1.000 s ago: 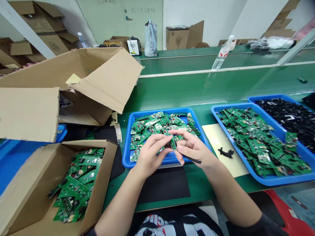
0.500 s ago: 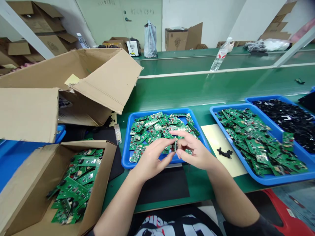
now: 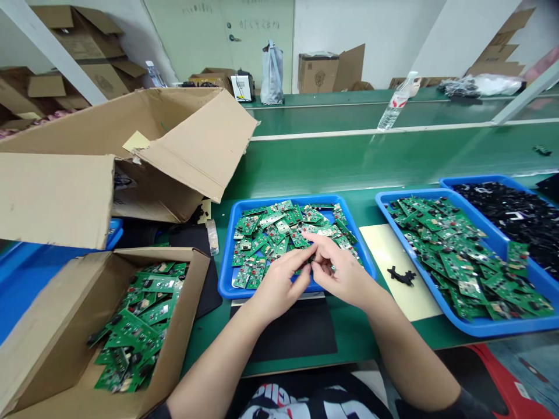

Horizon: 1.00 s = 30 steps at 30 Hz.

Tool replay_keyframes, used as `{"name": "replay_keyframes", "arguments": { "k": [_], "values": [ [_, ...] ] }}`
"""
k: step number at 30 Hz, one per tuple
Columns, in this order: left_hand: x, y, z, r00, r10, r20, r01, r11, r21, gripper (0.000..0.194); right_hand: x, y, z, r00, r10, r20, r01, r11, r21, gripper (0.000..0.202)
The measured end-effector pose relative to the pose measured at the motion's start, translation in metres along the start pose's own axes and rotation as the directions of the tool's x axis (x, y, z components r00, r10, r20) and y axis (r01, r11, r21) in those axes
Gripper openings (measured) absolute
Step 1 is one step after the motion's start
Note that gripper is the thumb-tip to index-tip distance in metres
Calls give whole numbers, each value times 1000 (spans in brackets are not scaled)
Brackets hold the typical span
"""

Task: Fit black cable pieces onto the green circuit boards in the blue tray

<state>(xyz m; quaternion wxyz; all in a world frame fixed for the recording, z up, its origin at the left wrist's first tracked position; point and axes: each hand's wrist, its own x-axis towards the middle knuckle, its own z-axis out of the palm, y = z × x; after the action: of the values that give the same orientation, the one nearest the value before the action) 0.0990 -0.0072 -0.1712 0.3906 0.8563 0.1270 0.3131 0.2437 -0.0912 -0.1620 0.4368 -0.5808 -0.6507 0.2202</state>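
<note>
My left hand point(image 3: 282, 282) and my right hand point(image 3: 338, 269) meet over the near edge of the middle blue tray point(image 3: 226, 273). Between their fingertips they pinch one small green circuit board point(image 3: 311, 259), mostly hidden by my fingers. The tray below holds several loose green circuit boards point(image 3: 271, 230). A black mat point(image 3: 292, 331) lies on the bench under my wrists.
An open cardboard box point(image 3: 65, 326) of green boards stands at the near left, with a bigger empty carton point(image 3: 174, 139) behind it. To the right lie a yellow sheet with a black part point(image 3: 402, 275), a blue tray of boards point(image 3: 463, 250) and a tray of black parts point(image 3: 515, 212). A water bottle point(image 3: 395, 105) stands beyond the green belt.
Both hands have drawn closer together and slid slightly forward over the tray edge, still working the small board between the fingertips. The view has shifted a little.
</note>
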Motion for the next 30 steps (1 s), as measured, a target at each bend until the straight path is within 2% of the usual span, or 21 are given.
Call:
{"name": "replay_keyframes", "arguments": {
  "k": [6, 10, 13, 20, 25, 30],
  "values": [
    [-2, 0, 7, 993, -113, -13, 113, 992, -48, 32, -1, -4, -2, 997, 40, 66, -27, 983, -179, 52],
    [-2, 0, 7, 981, -193, 3, 191, 971, -146, 30, -3, -2, -4, 996, 6, 91, 12, 979, -205, 52],
    [-2, 0, 7, 986, -167, 12, 167, 980, -110, 29, -4, -1, -5, 994, 5, 106, 13, 986, -165, 52],
    [-3, -5, 9, 989, -140, 42, 140, 990, 18, 29, -2, 2, -6, 977, 135, 165, -115, 986, -123, 51],
    [-3, -2, 8, 987, -151, 52, 149, 988, 43, 22, -1, 0, -5, 980, 92, 178, -51, 974, -221, 51],
    [-3, 1, 9, 983, -183, 26, 182, 983, 34, 21, -1, 2, -2, 991, 34, 127, -1, 968, -252, 49]
  ]
}}
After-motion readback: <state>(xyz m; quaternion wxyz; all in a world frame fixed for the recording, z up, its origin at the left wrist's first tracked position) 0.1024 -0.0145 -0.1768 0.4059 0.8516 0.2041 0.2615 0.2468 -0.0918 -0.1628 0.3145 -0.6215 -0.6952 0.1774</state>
